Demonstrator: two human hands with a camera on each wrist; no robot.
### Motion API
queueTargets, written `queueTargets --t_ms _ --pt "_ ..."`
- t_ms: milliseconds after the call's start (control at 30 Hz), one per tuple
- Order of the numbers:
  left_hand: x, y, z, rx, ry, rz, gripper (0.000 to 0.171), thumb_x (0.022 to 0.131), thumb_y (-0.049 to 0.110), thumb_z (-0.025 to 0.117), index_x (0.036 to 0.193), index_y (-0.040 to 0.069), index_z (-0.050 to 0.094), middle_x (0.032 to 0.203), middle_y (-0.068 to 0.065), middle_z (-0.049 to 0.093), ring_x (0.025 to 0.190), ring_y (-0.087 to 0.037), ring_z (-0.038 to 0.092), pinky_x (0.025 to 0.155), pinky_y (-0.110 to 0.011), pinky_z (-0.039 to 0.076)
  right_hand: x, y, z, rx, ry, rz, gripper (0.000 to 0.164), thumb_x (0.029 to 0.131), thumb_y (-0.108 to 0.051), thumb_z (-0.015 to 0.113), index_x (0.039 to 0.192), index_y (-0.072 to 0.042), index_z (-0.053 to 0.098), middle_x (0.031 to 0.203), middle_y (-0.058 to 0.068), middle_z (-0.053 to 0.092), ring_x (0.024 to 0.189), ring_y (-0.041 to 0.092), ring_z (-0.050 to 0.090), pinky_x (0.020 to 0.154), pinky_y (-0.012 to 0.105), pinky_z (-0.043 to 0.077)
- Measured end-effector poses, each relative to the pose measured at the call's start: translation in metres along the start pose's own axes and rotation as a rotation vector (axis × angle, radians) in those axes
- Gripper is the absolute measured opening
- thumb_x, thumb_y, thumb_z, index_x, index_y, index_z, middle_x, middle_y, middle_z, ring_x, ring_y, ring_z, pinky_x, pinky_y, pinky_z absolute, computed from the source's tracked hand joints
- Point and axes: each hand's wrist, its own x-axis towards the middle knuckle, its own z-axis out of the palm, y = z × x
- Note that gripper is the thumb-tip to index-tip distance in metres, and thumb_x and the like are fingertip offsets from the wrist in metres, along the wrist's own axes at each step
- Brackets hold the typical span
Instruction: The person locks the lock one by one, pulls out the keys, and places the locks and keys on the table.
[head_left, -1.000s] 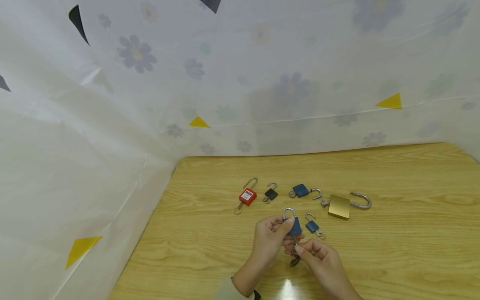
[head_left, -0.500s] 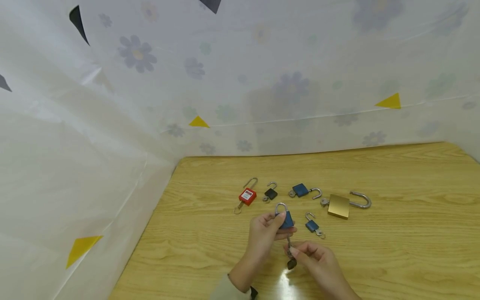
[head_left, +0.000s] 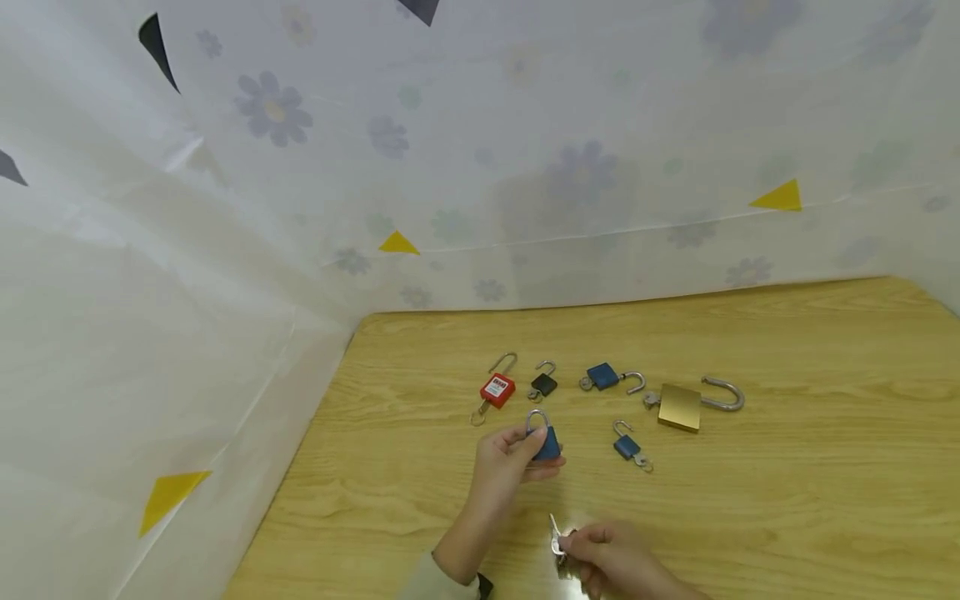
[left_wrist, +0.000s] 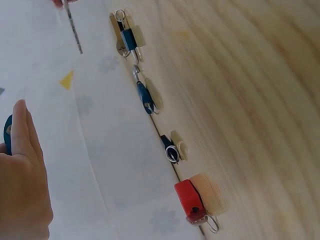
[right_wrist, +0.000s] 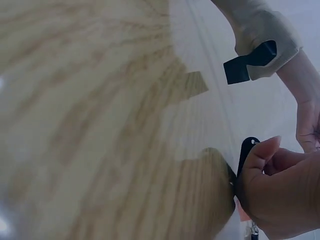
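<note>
While the left hand (head_left: 504, 457) pinches a blue padlock (head_left: 547, 447) between thumb and fingers, on the near side of the red padlock (head_left: 498, 390) and to its right, the right hand (head_left: 611, 557) pinches a key (head_left: 556, 542) even farther to the near side of the red padlock, apart from the blue padlock. Good handling, I judge, means gripping the body firmly, leaving its keyway edge uncovered, and holding the key by its bow, blade straight.
</note>
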Motion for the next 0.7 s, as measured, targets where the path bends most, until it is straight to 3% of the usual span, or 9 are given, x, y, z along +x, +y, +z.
queueTargets --t_ms 100,267,467,700 --pt "-0.001 0.000 -0.003 0.004 -0.005 -0.011 0.031 0.093 0.016 0.056 0.109 -0.011 0.057 0.095 -0.024 0.069 0.074 -0.019 0.071 0.071 -0.029 0.058 0.002 0.004 0.007 -0.001 0.021 0.054 0.022 0.089 -0.014 0.058 0.083 0.005 0.067 0.052 -0.010 0.053 0.046 0.000 0.050 0.047 0.013 0.044" --pt "-0.002 -0.001 -0.006 0.002 0.010 -0.007 0.031 0.092 0.016 0.057 0.108 -0.011 0.058 0.093 -0.022 0.069 0.073 -0.018 0.071 0.071 -0.030 0.058 0.002 0.006 0.020 -0.085 0.071 0.083 0.020 0.088 -0.010 0.059 0.081 0.007 0.067 0.055 -0.008 0.059 0.047 0.000 0.054 0.046 0.013 0.047" --pt "-0.004 -0.003 -0.010 -0.010 0.018 -0.016 0.029 0.092 0.014 0.058 0.107 -0.011 0.058 0.093 -0.022 0.069 0.071 -0.016 0.070 0.071 -0.029 0.058 0.004 0.007 0.026 -0.187 0.101 0.032 0.018 0.087 -0.004 0.058 0.081 0.011 0.067 0.059 -0.002 0.064 0.047 0.000 0.054 0.046 0.015 0.047" --pt "-0.007 -0.003 -0.012 -0.018 0.024 -0.037 0.029 0.091 0.013 0.059 0.106 -0.012 0.059 0.093 -0.023 0.069 0.070 -0.015 0.070 0.071 -0.029 0.058 0.009 0.014 0.035 -0.252 0.166 0.011 0.013 0.084 -0.005 0.061 0.075 0.004 0.062 0.052 -0.005 0.053 0.046 0.004 0.049 0.045 0.018 0.042"
